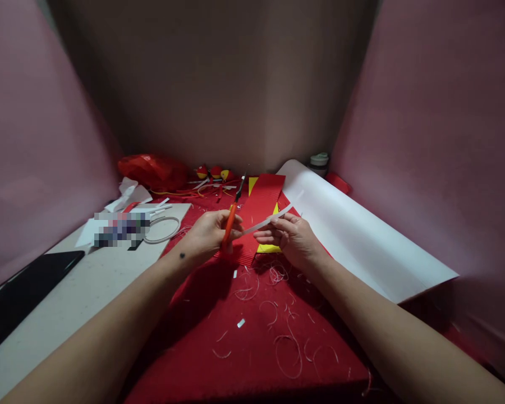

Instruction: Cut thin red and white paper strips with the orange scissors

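My left hand point(214, 231) is closed around the orange handles of a pair of scissors point(231, 220), whose dark blades point up and away. Between both hands stretches a narrow white strip point(267, 223); its left end reaches the fingers of my left hand. My right hand point(289, 233) pinches the strip between thumb and fingers, and its other fingers are loosely curled. Beneath and behind the hands lie red ribbed sheets point(263, 196) and a yellow sheet point(269, 248).
Thread scraps point(288, 348) litter the red cloth point(185, 359). A large white sheet point(353, 230) curls at the right. Farther back are a red bag point(154, 171), small red-yellow ornaments point(216, 172) and a lidded container point(318, 163). At left lie a ring point(162, 230) and a black object point(29, 297).
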Tool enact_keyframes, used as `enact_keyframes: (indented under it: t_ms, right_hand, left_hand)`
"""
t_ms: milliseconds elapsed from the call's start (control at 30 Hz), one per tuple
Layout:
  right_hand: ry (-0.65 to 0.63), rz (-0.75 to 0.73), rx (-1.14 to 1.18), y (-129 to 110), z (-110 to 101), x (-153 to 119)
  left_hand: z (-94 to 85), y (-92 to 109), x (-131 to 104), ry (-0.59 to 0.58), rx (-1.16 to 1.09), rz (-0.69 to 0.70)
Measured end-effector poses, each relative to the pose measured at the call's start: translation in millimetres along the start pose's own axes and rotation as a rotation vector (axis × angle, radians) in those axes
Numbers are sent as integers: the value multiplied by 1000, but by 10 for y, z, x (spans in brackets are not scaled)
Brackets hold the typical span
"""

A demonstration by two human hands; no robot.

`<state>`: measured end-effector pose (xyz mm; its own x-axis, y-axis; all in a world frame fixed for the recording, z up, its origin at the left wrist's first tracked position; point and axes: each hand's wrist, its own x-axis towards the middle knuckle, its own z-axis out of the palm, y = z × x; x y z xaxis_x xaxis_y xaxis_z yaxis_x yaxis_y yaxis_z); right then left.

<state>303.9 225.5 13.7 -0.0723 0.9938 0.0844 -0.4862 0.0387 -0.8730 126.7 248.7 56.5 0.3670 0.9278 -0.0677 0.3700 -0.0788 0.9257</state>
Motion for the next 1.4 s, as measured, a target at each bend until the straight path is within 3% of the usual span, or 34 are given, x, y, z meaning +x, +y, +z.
enact_keyframes:
  t_ms: [267, 600, 900, 1167, 1400]
  right_hand:
    - [91, -67, 21, -30, -84, 57]
    - [195, -182, -38, -170, -151, 73]
    - [73, -52, -48, -90, -70, 6]
    - [113, -83, -35, -29, -112, 47]
    - [25, 11, -42, -12, -52, 1]
  left_hand:
    - [-60, 54, -19, -63, 8, -79]
    - [-88, 42, -10, 17, 34, -116]
    - [-42, 26, -17, 22, -24, -34]
    - [-52, 18, -19, 18, 2, -16]
    - [8, 56, -44, 39, -31, -8]
